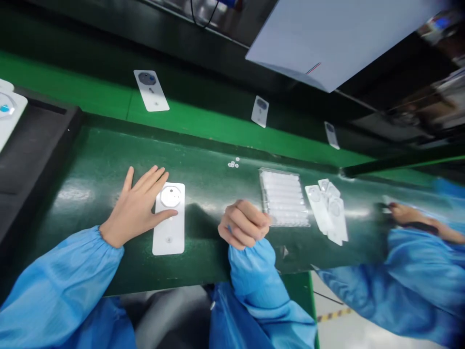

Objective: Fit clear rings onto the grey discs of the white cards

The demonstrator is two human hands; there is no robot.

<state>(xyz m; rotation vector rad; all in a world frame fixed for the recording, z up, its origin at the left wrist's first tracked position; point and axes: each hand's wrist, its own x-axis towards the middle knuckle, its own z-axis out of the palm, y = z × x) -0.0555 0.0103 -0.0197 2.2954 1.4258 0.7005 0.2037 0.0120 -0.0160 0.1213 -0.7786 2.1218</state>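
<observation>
A white phone back cover (169, 245) with a round camera area near its far end lies flat on the green bench in front of me. My left hand (136, 208) is open beside it, fingers spread, its thumb reaching over the cover's left edge onto its surface. To the right of that cover, my right hand (245, 224) is closed above the bench, fingertips curled together. Whatever it may hold is hidden. Just beyond this hand stands a clear plastic tray (285, 198) with rows of small white pieces. Several small round white bits (233, 164) lie farther back.
More white back covers (329, 213) overlap right of the tray. Other covers (151, 90) lie spaced along the bright green strip (105, 97) behind the bench. A black bin (32, 150) borders the left. At right, a co-worker's hand (407, 213) and blue sleeve reach over the bench.
</observation>
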